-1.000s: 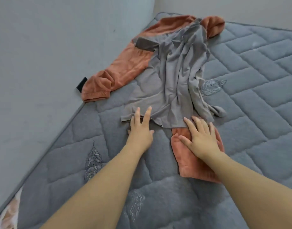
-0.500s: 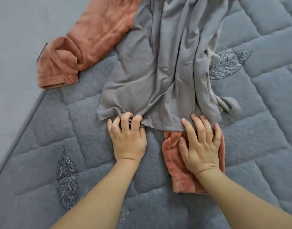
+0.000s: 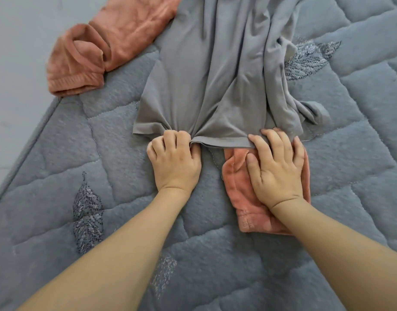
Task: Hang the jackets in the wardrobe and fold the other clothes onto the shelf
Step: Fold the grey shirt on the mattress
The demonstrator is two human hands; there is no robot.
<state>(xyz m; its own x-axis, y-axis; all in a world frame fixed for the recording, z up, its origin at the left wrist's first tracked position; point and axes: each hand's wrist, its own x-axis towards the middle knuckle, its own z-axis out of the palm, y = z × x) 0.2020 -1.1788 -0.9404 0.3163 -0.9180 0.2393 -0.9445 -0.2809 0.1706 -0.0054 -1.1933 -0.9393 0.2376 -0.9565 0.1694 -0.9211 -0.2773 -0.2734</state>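
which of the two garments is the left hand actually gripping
The grey shirt: the left hand bunches its bottom hem. The orange garment lies underneath, only under the right hand.

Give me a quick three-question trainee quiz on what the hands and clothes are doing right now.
1. True or false: the left hand lies flat and open on the mattress.
2. Which garment lies on top: A) grey shirt B) orange garment?
3. Fill in: the right hand rests mostly on the ___ garment.

Key: 1 false, it bunches the grey shirt's hem; 2 A; 3 orange.
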